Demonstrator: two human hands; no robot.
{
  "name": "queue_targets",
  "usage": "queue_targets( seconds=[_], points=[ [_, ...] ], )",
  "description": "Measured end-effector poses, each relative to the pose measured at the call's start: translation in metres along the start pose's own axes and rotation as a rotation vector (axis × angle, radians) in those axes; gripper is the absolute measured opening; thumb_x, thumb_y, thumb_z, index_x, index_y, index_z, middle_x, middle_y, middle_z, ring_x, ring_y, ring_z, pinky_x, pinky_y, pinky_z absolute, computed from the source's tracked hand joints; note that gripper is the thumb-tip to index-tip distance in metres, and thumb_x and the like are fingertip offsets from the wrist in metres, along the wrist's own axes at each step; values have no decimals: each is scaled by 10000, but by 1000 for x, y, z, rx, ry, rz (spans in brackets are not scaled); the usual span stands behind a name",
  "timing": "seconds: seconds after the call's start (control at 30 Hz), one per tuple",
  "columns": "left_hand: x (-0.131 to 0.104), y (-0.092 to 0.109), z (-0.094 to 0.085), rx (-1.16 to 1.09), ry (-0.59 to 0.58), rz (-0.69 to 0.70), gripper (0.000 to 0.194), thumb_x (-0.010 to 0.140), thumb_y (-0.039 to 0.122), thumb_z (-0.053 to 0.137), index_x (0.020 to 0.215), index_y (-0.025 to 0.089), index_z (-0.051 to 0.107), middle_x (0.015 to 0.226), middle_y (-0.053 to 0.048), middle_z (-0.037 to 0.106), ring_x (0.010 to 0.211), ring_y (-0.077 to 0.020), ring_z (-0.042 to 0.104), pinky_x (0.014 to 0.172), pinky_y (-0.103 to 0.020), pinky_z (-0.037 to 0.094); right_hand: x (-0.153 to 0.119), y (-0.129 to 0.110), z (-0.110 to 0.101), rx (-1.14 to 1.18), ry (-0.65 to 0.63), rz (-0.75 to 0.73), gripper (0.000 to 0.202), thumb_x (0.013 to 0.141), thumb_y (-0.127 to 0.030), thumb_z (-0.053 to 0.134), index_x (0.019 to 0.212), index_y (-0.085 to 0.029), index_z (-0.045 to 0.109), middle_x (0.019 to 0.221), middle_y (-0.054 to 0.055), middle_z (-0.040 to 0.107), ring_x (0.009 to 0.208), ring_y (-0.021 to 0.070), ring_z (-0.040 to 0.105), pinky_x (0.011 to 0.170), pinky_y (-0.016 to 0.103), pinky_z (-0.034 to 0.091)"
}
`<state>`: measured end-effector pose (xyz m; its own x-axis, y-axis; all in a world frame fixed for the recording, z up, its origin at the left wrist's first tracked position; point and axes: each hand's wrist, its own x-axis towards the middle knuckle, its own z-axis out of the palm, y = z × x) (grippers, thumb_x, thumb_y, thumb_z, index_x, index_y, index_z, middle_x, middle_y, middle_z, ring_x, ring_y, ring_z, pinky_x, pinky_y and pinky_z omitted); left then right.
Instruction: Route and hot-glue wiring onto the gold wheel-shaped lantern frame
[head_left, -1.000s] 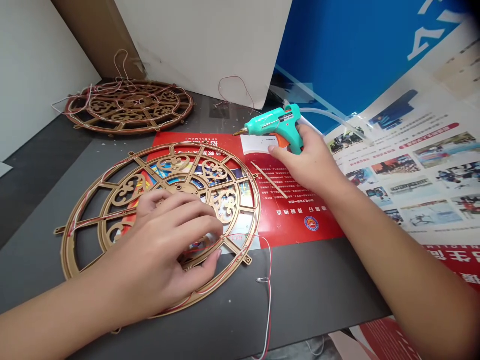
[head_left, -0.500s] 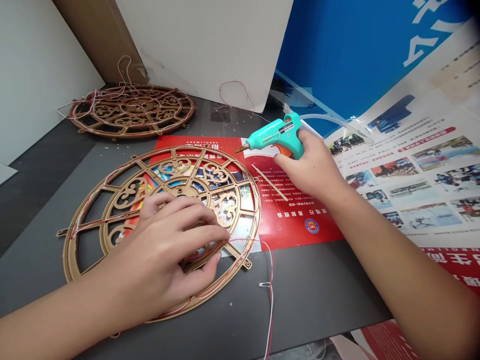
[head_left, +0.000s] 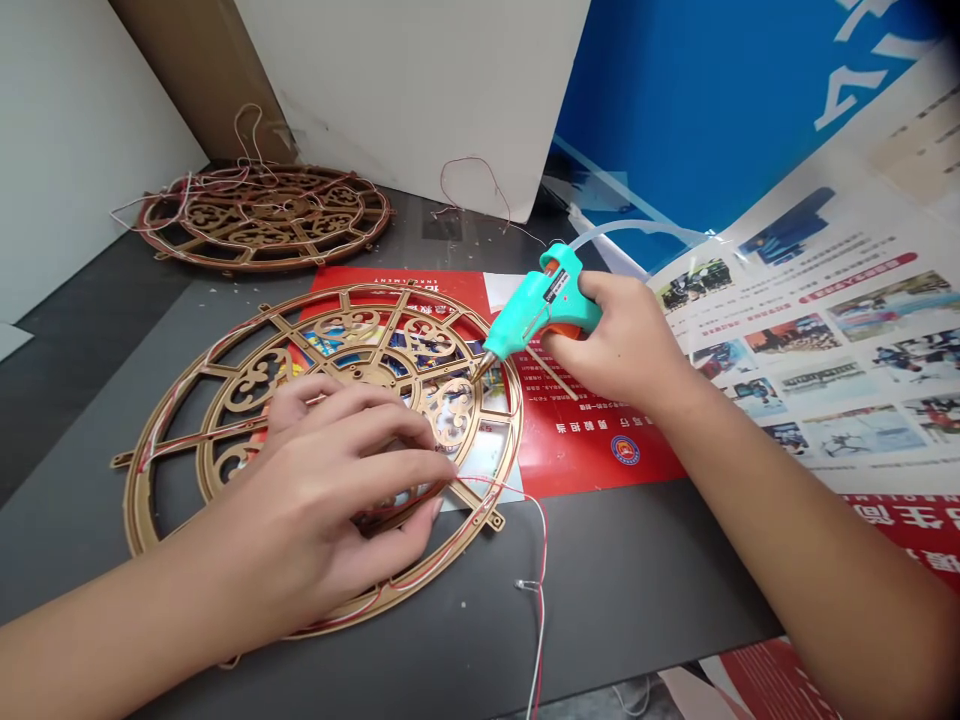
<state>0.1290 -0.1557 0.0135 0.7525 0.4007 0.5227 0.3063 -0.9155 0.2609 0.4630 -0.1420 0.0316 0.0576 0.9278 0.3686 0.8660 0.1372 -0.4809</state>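
A round brown openwork frame (head_left: 281,485) lies flat, with a red and white wire (head_left: 541,540) running along its rings and trailing off its right side. My left hand (head_left: 352,470) lies over the frame's centre, fingers curled. Its index fingertip presses where the wire leaves the inner ring, with the thumb just below; what lies under the palm is hidden. In my right hand (head_left: 622,340) is a teal hot glue gun (head_left: 529,305), gripped by its handle. The gun points down and left, its metal nozzle over the frame's right inner ring; I cannot tell whether it touches.
A second wired frame (head_left: 262,225) lies at the back left. A thin stick (head_left: 555,375) rests on the red poster (head_left: 600,465) beneath the gun. A small clear LED (head_left: 526,584) hangs on the trailing wire. White panels (head_left: 420,90) stand behind, and a printed sheet (head_left: 810,350) rises at right.
My right hand has tilted the glue gun and brought its nozzle down and slightly left, onto or just above the frame's right side. My left hand has stayed in place.
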Motion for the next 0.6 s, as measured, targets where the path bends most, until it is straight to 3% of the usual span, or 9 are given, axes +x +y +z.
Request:
queue_targets(
  seconds=[0.37,0.6],
  points=[
    [-4,-1,2,-1,8,3,188,1217,284,733,1193,409,871,1155,111,936,1071,-196,856,1110,-494,402,-2,-3,0,-3,-29,-50,376,791,-234,800,778,-329,437,776,19,660,766,261,559,722,441,392],
    [-8,-4,3,2,14,-6,164,1238,319,724,1202,415,852,1173,123,936,1098,-206,859,1127,-503,399,-5,-9,1,3,-126,-149,421,781,-225,813,792,-325,404,737,-5,592,744,243,519,734,421,360]
  ],
)
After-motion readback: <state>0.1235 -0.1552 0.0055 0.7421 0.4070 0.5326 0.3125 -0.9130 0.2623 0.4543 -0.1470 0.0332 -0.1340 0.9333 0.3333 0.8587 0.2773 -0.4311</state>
